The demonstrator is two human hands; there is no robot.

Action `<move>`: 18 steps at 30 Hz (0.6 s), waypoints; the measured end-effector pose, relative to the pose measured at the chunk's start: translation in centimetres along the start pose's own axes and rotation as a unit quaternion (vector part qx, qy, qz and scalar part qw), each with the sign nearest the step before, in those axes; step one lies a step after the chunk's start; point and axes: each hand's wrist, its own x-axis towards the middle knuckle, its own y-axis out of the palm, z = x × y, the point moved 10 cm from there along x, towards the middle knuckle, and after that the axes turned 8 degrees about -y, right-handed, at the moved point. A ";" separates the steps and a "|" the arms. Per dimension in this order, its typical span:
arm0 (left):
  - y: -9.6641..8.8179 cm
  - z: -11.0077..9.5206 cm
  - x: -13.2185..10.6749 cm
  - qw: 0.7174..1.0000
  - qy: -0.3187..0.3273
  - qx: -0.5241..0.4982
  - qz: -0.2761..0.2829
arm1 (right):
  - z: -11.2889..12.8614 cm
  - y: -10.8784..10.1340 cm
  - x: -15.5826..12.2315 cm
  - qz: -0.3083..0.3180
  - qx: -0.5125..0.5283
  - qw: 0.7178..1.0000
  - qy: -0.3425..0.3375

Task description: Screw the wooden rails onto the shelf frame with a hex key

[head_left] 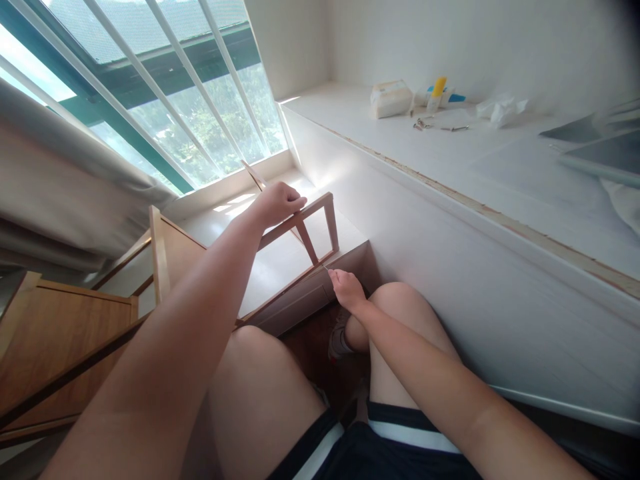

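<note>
Two hands at one slatted wooden frame, on the window ledge by its front edge, near the right corner.
Left hand closed over the top rail; right hand pinching a thin piece, type unclear, by the lower rail. Judged light, stiff; best held by rails, since slim slats may crack if twisted.

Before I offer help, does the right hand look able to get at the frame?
Probably yes: the right hand holds a thin tool close to the frame, nothing visibly between; the left hand grips the frame higher up.
</note>
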 end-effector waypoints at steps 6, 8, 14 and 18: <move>-0.1 -0.1 -0.1 1.000 0.001 0.001 0.000 | 1.1 -0.1 0.0 0.022 -0.146 0.989 -0.021; -0.1 -0.1 -0.1 1.000 0.000 0.002 -0.001 | 1.6 -0.1 0.0 0.037 -0.215 0.975 -0.035; -0.2 -0.1 0.0 1.000 0.004 0.006 -0.009 | 2.4 -0.1 -0.2 0.066 -0.302 0.951 -0.033; -0.1 -0.1 0.1 1.000 0.009 0.011 -0.008 | 2.6 -0.1 -0.3 0.075 -0.336 0.938 -0.028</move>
